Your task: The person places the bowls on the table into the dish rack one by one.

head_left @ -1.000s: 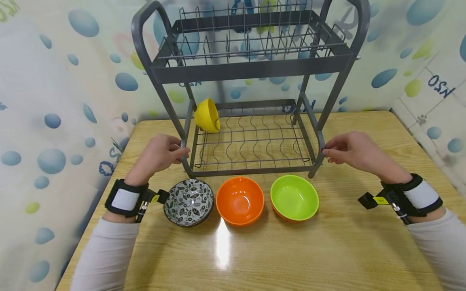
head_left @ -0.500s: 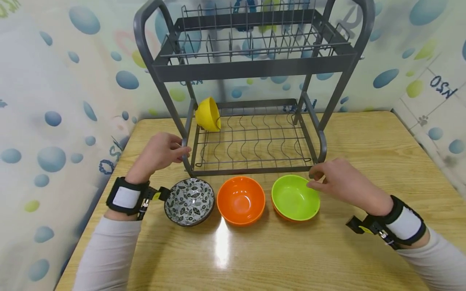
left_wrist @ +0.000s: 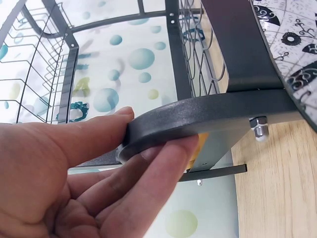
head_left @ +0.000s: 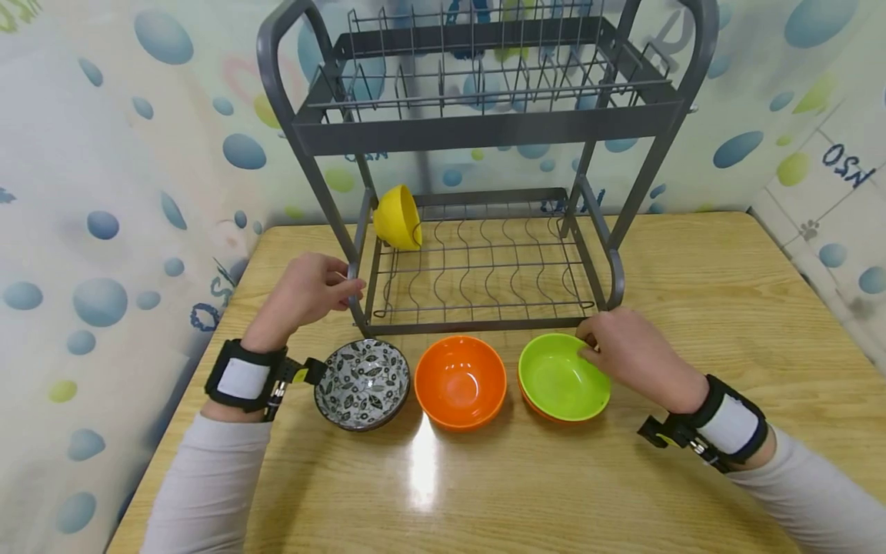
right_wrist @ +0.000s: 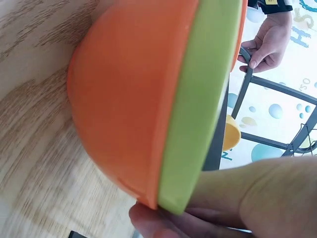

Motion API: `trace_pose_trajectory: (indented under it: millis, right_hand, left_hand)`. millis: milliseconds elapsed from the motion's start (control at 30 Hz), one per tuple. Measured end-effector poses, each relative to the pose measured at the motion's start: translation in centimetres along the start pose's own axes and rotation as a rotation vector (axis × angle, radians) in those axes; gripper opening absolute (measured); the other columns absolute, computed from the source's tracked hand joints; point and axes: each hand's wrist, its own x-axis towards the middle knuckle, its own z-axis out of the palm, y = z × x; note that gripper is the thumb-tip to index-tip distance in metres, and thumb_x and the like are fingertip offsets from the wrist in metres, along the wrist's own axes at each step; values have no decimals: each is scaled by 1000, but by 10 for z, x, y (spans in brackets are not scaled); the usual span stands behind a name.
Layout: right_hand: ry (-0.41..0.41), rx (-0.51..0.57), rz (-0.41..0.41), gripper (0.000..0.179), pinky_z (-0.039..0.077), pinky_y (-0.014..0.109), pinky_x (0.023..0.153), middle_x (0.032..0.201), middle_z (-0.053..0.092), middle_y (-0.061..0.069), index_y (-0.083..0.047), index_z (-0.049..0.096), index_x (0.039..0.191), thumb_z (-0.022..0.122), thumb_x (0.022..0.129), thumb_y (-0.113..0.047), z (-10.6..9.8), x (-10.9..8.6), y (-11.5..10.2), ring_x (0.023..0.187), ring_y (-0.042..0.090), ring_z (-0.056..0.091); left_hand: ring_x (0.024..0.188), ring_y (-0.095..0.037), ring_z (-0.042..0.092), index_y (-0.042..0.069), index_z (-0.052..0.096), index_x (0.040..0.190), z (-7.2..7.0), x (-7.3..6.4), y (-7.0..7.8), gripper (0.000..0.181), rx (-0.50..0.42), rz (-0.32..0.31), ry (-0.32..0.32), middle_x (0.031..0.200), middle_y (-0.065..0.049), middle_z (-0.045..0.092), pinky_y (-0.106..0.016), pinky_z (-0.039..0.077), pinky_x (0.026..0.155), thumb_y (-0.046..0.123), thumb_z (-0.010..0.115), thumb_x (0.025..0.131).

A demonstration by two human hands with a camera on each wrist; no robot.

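"While you look past the sleeves [head_left: 211, 477], what carries everything?"

"A pale wood-grained surface [head_left: 498, 485], streaked with glare. On it, the right grip [head_left: 633, 354] pinches the rims of a green bowl [head_left: 562, 377] and the lower orange bowl [right_wrist: 126, 94] it sits in. Farther off, the left grip [head_left: 298, 296] pinches the side bar of a dark rack [head_left: 487, 132]. Behind that, a pale wall [head_left: 69, 231] with blue and green spots."

"Count them?"

"One patterned bowl [head_left: 362, 385], nearer than the left grip and to its right; I can't tell if another sits beneath. Two orange, counting the separate orange bowl [head_left: 460, 385] left of the right grip. One green. One rack, two tiers; one yellow bowl [head_left: 397, 219] on its lower tier, beyond the left grip."
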Motion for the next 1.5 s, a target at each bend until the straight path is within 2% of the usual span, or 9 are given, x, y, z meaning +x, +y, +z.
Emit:
trace_pose_trajectory:
  millis: [267,567,767,1033,1200,1500]
  right_hand:
    - [20,6,-6,8,43,23,52,70,65,3,-4,74,84,75,80,-11,-1,2,-2,58,11,50]
    - [33,-10,-15,8,44,23,52,72,66,3,-5,74,85,74,81,-11,0,1,-3,59,10,52]
    - [42,-17,-18,5,41,22,50,67,62,1,-6,72,80,74,81,-11,1,1,-4,57,10,49]
    - [76,-22,-5,10,42,22,49,71,66,4,-4,75,87,75,80,-12,-1,0,-5,57,10,50]
    - [66,-19,-1,10,43,22,50,73,67,5,-4,75,88,75,81,-11,-1,-1,-5,57,10,51]
    - [80,-20,-12,11,45,23,52,75,69,6,-4,75,89,75,80,-11,-1,-1,-6,59,10,52]
  left_hand:
    - [76,-18,69,1,70,98,0,0,0,29,18,2,8,94,-15,74,-30,54,64,28,59,94]
    - [79,-24,70,1,70,99,0,-1,2,29,21,1,5,94,-16,74,-29,54,62,27,59,94]
    - [76,-19,69,1,70,99,1,0,2,29,23,-6,5,92,-14,74,-28,53,63,27,60,94]
    - [77,-22,70,0,69,101,1,0,2,28,30,0,17,94,-15,74,-30,54,63,25,59,94]
    - [76,-20,70,0,68,103,2,0,3,29,32,-2,7,97,-17,74,-30,55,65,26,59,95]
    - [74,-18,69,1,69,98,2,-1,2,27,40,9,22,94,-15,74,-28,52,61,26,59,94]
